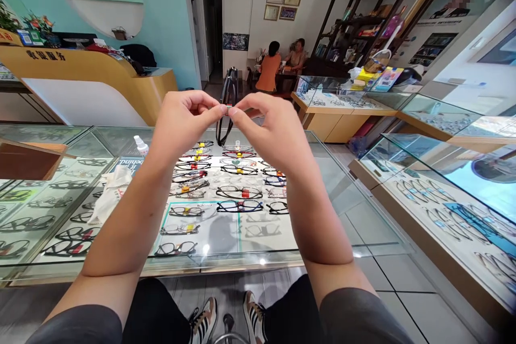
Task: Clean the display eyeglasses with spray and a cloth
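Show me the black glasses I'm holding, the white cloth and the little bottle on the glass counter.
black glasses (229, 91), head view, upper rim.
white cloth (112, 193), head view, crumpled middle.
little bottle (141, 146), head view, body.

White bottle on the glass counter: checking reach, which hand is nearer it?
Left. The left hand is raised just right of the white bottle; the right hand is farther right, past the black glasses frame both hands pinch.

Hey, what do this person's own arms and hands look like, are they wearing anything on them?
Both arms are bare below dark grey short sleeves, left sleeve and right sleeve. The left hand and right hand wear no gloves; no watch, bracelet or ring shows on wrists or fingers.
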`<action>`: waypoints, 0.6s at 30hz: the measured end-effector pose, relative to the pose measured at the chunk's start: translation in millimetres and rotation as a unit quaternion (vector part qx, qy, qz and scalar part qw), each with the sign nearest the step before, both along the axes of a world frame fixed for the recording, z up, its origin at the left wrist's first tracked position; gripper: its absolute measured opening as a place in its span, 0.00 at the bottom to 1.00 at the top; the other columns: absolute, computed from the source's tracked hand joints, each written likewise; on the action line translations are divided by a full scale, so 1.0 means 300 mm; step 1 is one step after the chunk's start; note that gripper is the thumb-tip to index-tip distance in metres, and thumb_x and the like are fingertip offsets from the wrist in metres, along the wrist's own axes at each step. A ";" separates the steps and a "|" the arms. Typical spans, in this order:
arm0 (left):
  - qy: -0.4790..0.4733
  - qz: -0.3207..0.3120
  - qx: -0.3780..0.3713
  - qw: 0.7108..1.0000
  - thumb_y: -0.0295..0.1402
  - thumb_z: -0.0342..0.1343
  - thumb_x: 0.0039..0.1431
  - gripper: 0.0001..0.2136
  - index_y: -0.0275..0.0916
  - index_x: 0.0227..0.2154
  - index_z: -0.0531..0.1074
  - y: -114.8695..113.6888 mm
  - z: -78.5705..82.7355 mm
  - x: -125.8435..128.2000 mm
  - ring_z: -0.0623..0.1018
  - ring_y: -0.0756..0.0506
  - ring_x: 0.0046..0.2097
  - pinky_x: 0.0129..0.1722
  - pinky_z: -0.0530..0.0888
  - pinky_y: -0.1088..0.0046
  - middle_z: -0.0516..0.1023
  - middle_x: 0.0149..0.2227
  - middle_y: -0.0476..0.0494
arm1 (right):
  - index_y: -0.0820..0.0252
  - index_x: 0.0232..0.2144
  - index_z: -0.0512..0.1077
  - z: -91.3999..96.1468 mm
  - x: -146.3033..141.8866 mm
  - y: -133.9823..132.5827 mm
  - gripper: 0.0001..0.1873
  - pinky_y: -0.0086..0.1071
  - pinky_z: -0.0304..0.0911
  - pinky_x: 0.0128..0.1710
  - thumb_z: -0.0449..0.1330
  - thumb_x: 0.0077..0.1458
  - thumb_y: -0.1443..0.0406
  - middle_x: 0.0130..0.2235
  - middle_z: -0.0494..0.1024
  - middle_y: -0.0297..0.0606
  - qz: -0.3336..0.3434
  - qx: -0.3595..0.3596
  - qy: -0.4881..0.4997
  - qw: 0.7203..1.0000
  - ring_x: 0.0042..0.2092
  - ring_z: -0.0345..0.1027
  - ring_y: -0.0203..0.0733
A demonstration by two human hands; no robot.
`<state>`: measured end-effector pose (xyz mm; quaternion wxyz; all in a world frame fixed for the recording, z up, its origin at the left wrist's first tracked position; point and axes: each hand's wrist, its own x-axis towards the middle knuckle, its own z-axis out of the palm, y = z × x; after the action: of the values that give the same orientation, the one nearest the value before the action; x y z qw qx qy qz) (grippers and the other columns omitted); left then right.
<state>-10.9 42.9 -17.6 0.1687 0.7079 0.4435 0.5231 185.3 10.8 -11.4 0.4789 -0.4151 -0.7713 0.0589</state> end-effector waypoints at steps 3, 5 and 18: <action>0.092 -0.024 -0.039 0.995 0.41 0.68 0.60 0.10 0.40 0.29 0.82 0.012 -0.004 0.004 0.64 0.50 0.25 0.27 0.60 0.70 0.69 0.21 0.51 | 0.53 0.30 0.70 0.012 0.026 -0.004 0.13 0.39 0.70 0.43 0.65 0.68 0.62 0.33 0.79 0.33 -0.025 0.014 0.020 0.999 0.37 0.72 0.42; 0.184 -0.068 -0.067 0.978 0.40 0.67 0.59 0.09 0.41 0.28 0.82 0.031 -0.020 0.014 0.65 0.50 0.25 0.29 0.61 0.69 0.69 0.21 0.52 | 0.52 0.28 0.65 0.020 0.037 -0.009 0.16 0.38 0.67 0.40 0.65 0.66 0.67 0.30 0.75 0.31 -0.030 0.028 0.030 0.999 0.34 0.69 0.40; 0.571 -0.176 -0.179 0.782 0.39 0.64 0.62 0.08 0.45 0.37 0.87 0.160 -0.261 0.182 0.80 0.41 0.39 0.36 0.65 0.66 0.87 0.40 0.44 | 0.54 0.22 0.69 0.036 0.059 -0.035 0.19 0.37 0.62 0.33 0.72 0.60 0.69 0.26 0.75 0.31 0.032 0.035 0.035 0.998 0.31 0.68 0.39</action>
<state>43.8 90.9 -95.9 0.0973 0.9000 0.4119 -0.1043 203.1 0.3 -0.8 0.5176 -0.3710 -0.7685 0.0621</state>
